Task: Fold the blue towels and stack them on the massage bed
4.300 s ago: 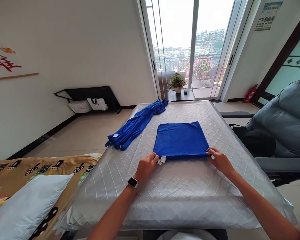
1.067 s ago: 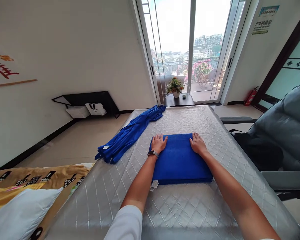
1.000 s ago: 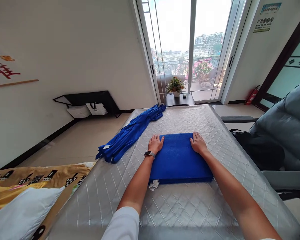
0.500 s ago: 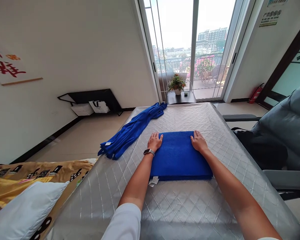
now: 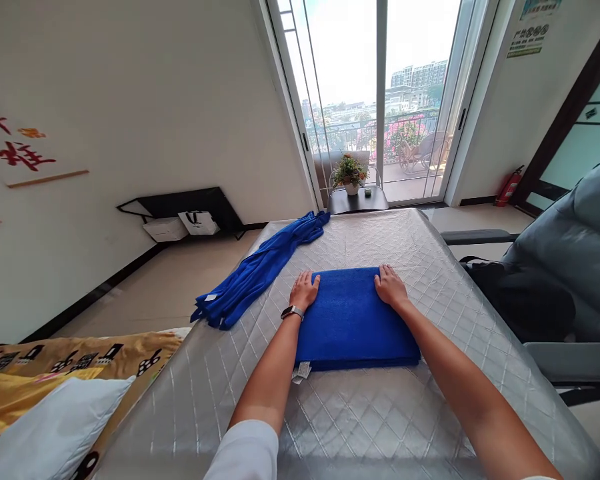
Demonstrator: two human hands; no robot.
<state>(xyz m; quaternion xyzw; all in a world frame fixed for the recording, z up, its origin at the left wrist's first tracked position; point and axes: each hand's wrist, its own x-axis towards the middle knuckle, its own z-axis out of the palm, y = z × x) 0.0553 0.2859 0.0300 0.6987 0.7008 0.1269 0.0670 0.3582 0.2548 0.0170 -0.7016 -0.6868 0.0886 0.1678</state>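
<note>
A blue cloth (image 5: 357, 323), folded into a flat rectangle, lies on the silver quilted table cover (image 5: 360, 413), with white tags at its near left corner. My left hand (image 5: 304, 291), a watch on its wrist, rests on the cloth's far left corner, thumb apart from the other fingers. On the far right corner lies my right hand (image 5: 391, 285), its thumb also apart from the fingers. Both hands are open and touch the cloth's edges without gripping. A loose, bunched pile of blue cloth (image 5: 265, 267) stretches along the left edge of the cover.
A white pillow (image 5: 65, 423) and a patterned blanket (image 5: 145, 347) are at the lower left. Grey armchair (image 5: 575, 247) with a black bag (image 5: 525, 297) stands at the right. Beyond the far edge is a small table with a potted plant (image 5: 351, 175).
The view has shifted slightly, so the scene sits a little differently in the frame. Both hands remain at the folded cloth's far corners.
</note>
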